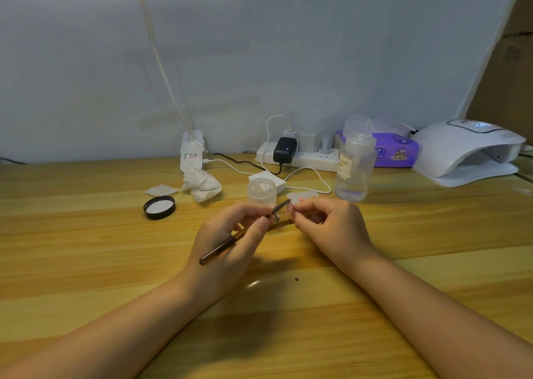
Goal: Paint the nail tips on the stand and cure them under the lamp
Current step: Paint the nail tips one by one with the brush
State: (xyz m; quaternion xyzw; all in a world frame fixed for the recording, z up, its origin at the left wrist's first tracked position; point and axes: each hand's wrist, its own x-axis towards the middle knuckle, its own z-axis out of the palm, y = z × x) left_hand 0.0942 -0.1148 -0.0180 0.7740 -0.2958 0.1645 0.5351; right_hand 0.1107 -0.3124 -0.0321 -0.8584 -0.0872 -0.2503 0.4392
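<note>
Head view: the left hand [230, 234] has its fingers [261, 224] curled round one brown-handled brush [227, 241], thumb pressed along the handle, the dark bristle end pointing up and right toward the other hand. The right hand [326, 220] pinches one small clear nail tip [289, 208] between thumb and forefinger, just beside the bristles; whether the two touch cannot be told. Both hands hover over the wooden surface [86, 249], near its middle. Just behind them stands one small clear jar [262, 189], lid off, with something white inside, too blurred to name. Its single black lid [159, 207] lies to the left, inner face up. Near it lie one flat white pad [161, 190] and one crumpled tissue [202, 184]. To the right stands one tall clear pump bottle [356, 159], with a little clear liquid at its bottom. Behind, against the wall, one white power strip [300, 158] carries a black adapter [285, 149] and several white plugs. One purple tissue pack [395, 149] lies beside it, and one white curing lamp [470, 151] sits at far right, its display lit, well apart from the hands.
</note>
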